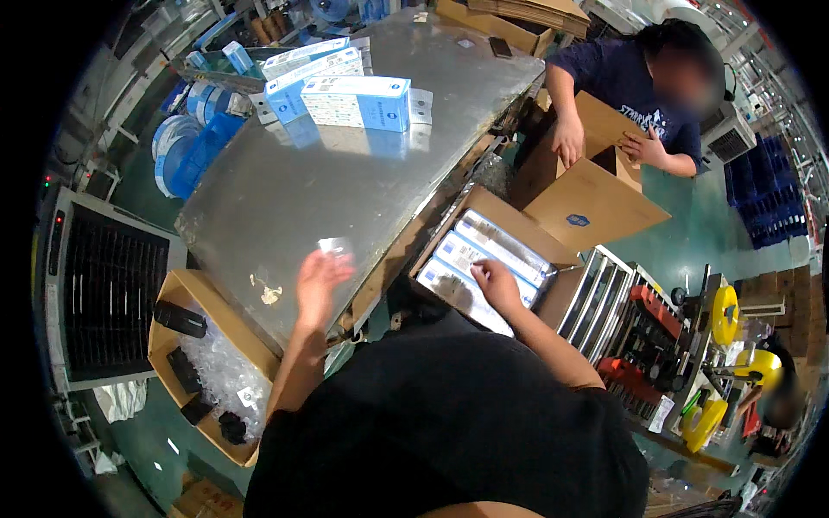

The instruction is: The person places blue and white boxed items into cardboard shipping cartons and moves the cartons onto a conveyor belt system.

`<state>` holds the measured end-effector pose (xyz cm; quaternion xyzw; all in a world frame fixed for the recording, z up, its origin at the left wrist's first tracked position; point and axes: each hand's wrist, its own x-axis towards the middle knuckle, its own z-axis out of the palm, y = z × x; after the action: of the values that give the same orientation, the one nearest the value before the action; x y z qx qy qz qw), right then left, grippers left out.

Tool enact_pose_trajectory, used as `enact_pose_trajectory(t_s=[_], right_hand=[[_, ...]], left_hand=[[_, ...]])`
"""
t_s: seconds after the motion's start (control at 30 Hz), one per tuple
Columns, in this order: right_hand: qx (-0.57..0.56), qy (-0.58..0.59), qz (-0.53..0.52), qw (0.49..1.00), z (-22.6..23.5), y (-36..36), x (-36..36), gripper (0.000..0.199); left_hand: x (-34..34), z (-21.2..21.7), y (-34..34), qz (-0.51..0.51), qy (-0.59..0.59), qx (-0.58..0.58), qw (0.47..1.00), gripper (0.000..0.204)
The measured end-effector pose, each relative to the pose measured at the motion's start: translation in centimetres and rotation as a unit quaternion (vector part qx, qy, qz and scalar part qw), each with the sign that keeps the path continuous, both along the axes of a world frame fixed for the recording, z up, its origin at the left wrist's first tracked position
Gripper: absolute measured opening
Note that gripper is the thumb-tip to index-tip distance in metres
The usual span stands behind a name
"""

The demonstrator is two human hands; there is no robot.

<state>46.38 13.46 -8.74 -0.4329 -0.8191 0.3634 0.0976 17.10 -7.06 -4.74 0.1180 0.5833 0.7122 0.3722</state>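
Over the near edge of the metal table (285,198), my left hand (318,281) is closed on a small white slip (332,245), blurred by motion. My right hand (501,289) is above an open cardboard carton (488,205), its fingers bent together at a white-and-blue box. What those fingers pinch, if anything, is too small to make out. Several long white-and-blue boxes (503,244) lie side by side inside this carton. At the table's far end, more white-and-blue boxes (356,102) rest together, with clear plastic-like flaps sticking out at their ends.
A co-worker (604,73) at the far right handles another open carton (596,203). On the left stands a carton of crumpled clear plastic (229,354). A roller conveyor (596,293) and yellow tape rolls (725,315) are to the right. A phone (500,47) lies on the table.
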Motion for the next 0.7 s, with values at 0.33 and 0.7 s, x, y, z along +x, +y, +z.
enact_pose_trajectory(t_s=[0.33,0.7], right_hand=[[-0.278,0.185,-0.164,0.928,-4.4,0.6,-1.6,0.014],[-0.435,0.233,-0.647,0.581,-13.9,3.8,2.3,0.027]], left_hand=[[7.4,-1.2,11.0,-0.285,0.05,-0.095,0.952,0.032],[1.0,-6.4,9.4,-0.267,0.059,-0.144,0.951,0.026]])
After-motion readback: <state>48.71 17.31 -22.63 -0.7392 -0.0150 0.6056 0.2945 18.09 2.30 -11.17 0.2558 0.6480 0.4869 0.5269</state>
